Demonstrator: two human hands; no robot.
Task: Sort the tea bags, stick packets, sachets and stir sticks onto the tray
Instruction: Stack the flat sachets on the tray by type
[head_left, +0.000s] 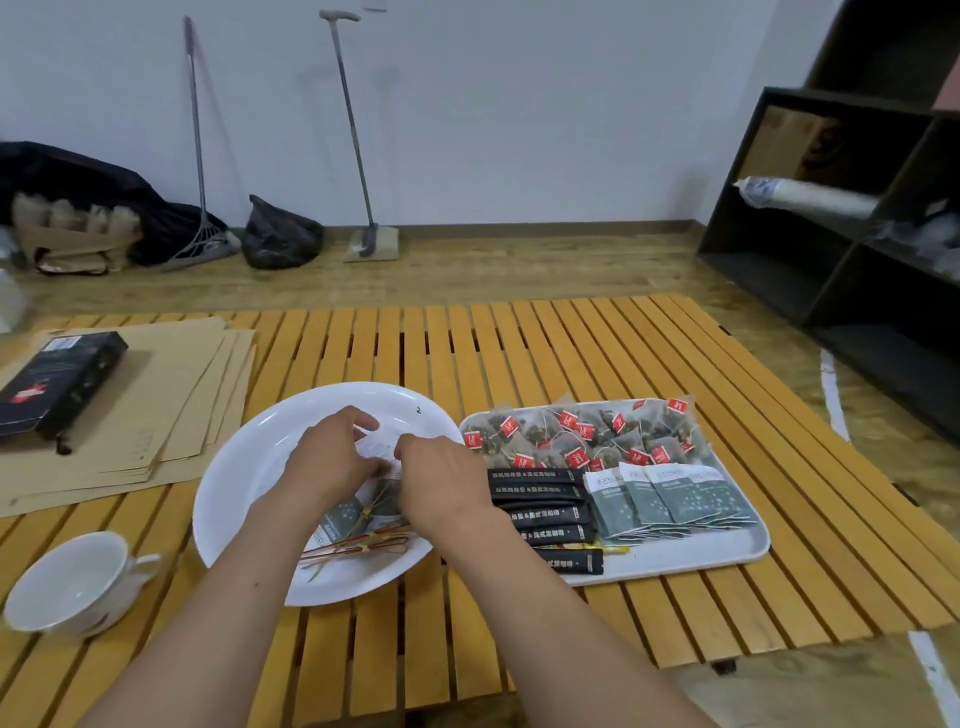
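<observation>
Hands: our left hand (332, 452) and right hand (441, 475) meet over the white plate (234, 499), fingers curled together on pale sachets (371, 447).
Leftovers: more sachets and stir sticks (358, 545) lie near us on that plate.
Tray (727, 551): just right, holding tea bags (582, 434) far, black stick packets (540, 506) and teal sachets (670, 496) nearer.
Advice: we should square the stack before lifting.
Hidden: our fingertips and the sachet count.
Surface (519, 343): slatted wood.

A plain storeroom or back room, by the looks: broom (200, 150) and dustpan (363, 156) lean on the bare far wall, a black bin bag (280, 234) between them, dark open shelving (831, 208) far right.
</observation>
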